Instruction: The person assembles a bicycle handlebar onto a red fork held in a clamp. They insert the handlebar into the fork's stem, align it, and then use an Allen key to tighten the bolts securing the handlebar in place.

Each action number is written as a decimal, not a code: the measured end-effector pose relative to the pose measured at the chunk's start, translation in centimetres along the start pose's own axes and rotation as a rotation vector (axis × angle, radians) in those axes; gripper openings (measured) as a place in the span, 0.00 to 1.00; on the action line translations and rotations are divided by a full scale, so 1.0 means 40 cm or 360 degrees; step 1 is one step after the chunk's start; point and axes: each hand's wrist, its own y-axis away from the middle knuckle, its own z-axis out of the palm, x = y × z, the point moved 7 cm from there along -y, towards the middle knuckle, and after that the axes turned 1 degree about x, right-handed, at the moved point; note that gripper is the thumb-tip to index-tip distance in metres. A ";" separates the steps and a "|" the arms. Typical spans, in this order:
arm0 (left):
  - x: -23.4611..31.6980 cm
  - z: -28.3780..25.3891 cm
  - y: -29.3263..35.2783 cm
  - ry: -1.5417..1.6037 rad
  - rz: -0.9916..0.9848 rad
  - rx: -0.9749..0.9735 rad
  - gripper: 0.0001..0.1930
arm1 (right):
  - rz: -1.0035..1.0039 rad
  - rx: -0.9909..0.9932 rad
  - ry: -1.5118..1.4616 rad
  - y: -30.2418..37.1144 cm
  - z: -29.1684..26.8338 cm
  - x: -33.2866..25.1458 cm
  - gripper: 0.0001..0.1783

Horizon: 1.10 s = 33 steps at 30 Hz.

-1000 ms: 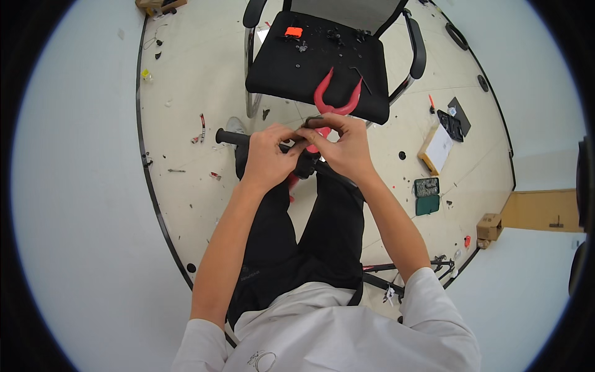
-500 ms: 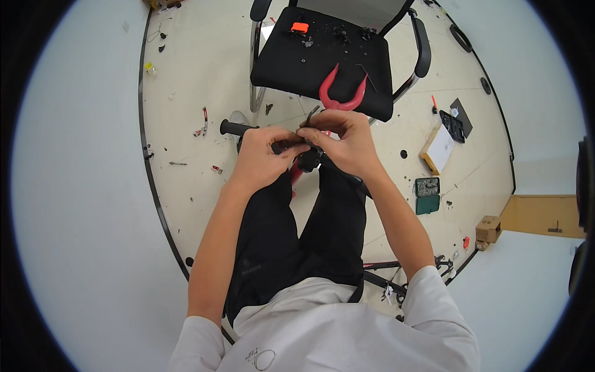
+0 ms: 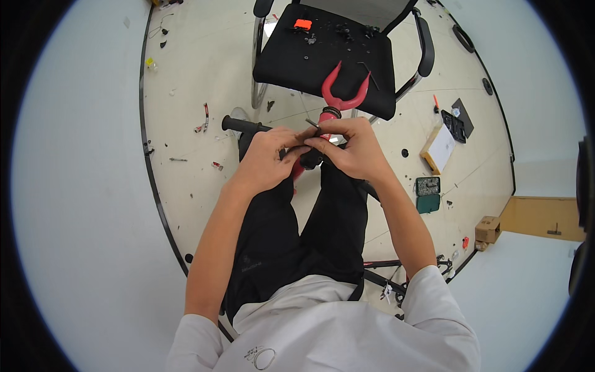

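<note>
Both my hands meet over a black bicycle handlebar (image 3: 238, 124), whose left grip end sticks out past my left hand (image 3: 268, 160). My left fingers are pinched close to the middle of the bar, and what lies between them is hidden. My right hand (image 3: 354, 149) is closed with thumb and fingers around a thin metal hex key (image 3: 313, 123), its end poking out above the fingers. Under my hands is a black stem (image 3: 311, 159), partly covered. Beyond them a red bicycle fork (image 3: 344, 103) points its two legs away, toward the chair.
Ahead stands a black office chair (image 3: 285, 65) with an orange piece (image 3: 303, 25), small hardware and another hex key (image 3: 364, 66) on its seat. Right on the floor lie a white-topped box (image 3: 439, 149), a green case (image 3: 427, 203) and a black tool case (image 3: 454, 126). A bicycle frame (image 3: 381, 280) lies beside me.
The fork has turned slightly and more of its red tube and black rings show. The hex key's visible end has swung to a different angle. Both hands have shifted a little.
</note>
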 end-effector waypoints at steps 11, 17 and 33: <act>-0.029 0.002 0.004 0.0021 -0.0197 0.0081 0.09 | -0.0003 0.0130 0.0076 -0.012 0.010 -0.003 0.10; -0.005 0.007 -0.009 0.0069 -0.0065 -0.0042 0.09 | 0.0081 0.0164 -0.0218 -0.002 -0.004 0.037 0.12; -0.015 0.005 -0.006 0.0168 -0.0083 -0.0009 0.09 | 0.0066 0.0096 -0.0202 0.010 -0.001 0.038 0.11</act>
